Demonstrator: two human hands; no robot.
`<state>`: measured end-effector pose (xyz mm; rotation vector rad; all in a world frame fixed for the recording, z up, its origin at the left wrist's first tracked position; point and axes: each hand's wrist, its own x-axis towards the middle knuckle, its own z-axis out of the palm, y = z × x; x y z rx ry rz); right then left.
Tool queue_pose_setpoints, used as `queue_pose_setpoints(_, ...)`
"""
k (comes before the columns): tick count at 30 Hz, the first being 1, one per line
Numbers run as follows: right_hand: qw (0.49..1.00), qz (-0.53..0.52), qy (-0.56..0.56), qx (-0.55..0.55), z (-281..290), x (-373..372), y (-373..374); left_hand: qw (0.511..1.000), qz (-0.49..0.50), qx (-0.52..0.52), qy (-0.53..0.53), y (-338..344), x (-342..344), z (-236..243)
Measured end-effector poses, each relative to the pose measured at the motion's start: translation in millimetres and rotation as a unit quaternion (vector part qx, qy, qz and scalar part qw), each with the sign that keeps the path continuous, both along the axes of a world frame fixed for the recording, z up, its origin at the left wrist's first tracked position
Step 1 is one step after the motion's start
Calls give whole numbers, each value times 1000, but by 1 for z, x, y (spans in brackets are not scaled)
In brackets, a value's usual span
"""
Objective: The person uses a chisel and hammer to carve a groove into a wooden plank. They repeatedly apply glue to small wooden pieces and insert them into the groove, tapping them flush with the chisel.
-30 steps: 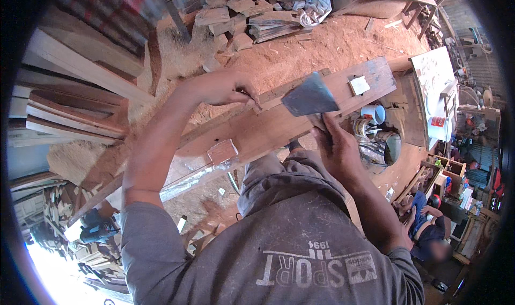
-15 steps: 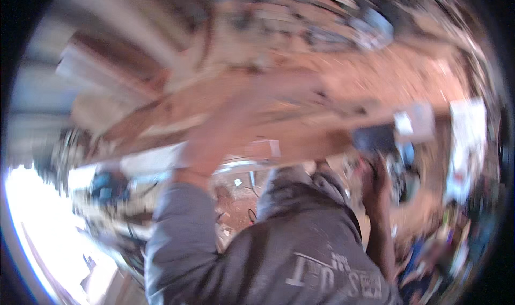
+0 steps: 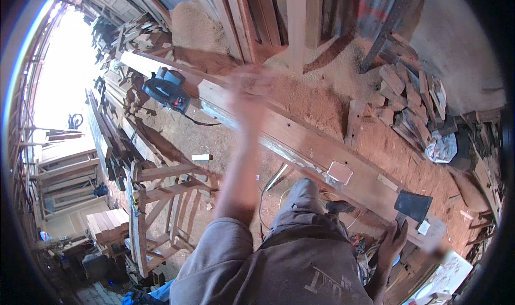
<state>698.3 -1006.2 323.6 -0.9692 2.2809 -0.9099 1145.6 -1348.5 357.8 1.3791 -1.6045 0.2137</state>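
A long reddish wooden plank [image 3: 300,138] runs from upper left to lower right in front of me. My left hand [image 3: 244,87] is stretched out over its far part and is blurred by motion, so its grip cannot be read. My right hand [image 3: 392,239] is at the plank's near right end, closed around the short handle of a hatchet [image 3: 413,205]. The hatchet's dark blade lies flat on the plank. A small pale square block [image 3: 339,172] sits on the plank between my hands.
A blue and black electric planer [image 3: 166,89] with its cord lies left of the plank's far end. Wood offcuts [image 3: 410,98] are piled at right, beside a white bag [image 3: 442,146]. Wooden trestle frames [image 3: 161,197] stand at left. Sawdust covers the ground.
The view has swung round quickly. My left arm has reached out along the plank toward its far end. My right hand still holds the hatchet at the plank.
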Motion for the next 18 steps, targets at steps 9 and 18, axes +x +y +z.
queue_pose_setpoints(9, 998, 47, -28, 12, 23, -9, -31, 824, 445, 343, 76, -11, 356, -29)
queue_pose_setpoints(18, 993, 28, -109, -29, 52, 24, -87, 835, 362, -32, 415, 57, 266, -107)
